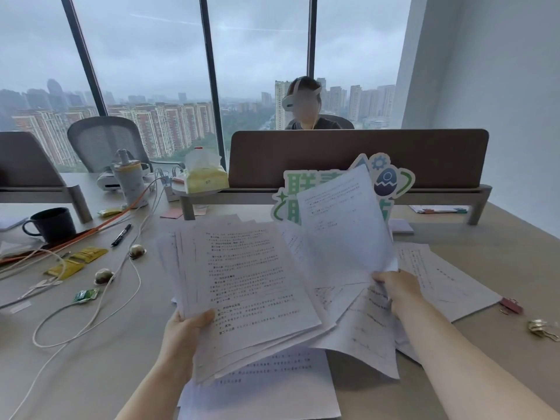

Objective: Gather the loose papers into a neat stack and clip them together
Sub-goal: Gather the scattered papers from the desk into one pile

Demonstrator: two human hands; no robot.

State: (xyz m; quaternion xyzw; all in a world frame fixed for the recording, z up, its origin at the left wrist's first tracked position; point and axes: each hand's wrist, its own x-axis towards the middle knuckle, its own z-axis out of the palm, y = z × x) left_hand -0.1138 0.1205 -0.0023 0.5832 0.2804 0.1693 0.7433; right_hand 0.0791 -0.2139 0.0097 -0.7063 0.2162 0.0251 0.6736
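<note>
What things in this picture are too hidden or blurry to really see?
Head view only:
- Print on the stack of papers: too small and blurred to read.
- Green sign: mostly hidden behind the raised sheet.
- Left hand: its fingers are under the stack.
- Loose papers on the desk: partly covered by the right hand and forearm.
- Pink clip: too small to show detail.

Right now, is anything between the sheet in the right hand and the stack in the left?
Nothing visible. The right hand holds the lifted sheet beside the stack gripped by the left hand; only open air separates them.
</note>
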